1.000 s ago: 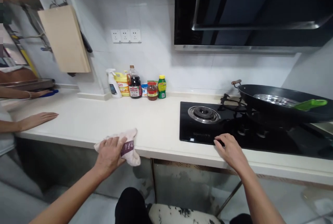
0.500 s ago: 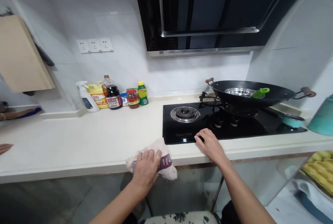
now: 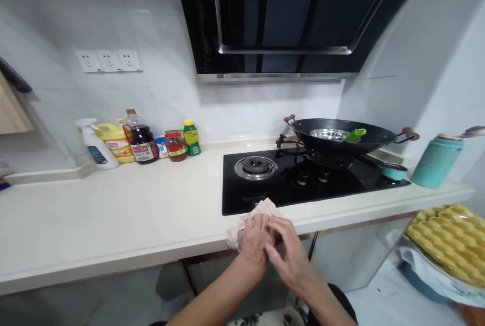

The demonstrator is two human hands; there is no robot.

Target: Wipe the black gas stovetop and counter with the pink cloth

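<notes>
White-tiled kitchen with a smooth cream tabletop (image 3: 170, 189). At its front edge, a crumpled, soft pinkish-white cloth (image 3: 266, 206) with a purplish patch lies partly under the person's left hand (image 3: 255, 240), fingers bent and closed on it. Beside it, the right hand (image 3: 287, 252) curves loosely, thumb apart from fingers, nothing visibly in it; whether its fingertips touch the left hand is unclear.

Sitting so near the edge, the cloth could slide off if the grip loosened. Its peaked corner reaches the flat, glossy black hob (image 3: 246, 197); it might scorch if that glass were hot, which cannot be told. Crowded fingers could tug the fabric askew.

Beyond, a ridged metal burner ring (image 3: 256, 167) and a wide, dark, round-bellied wok (image 3: 375, 135) with wooden handles (image 3: 410, 134).
</notes>
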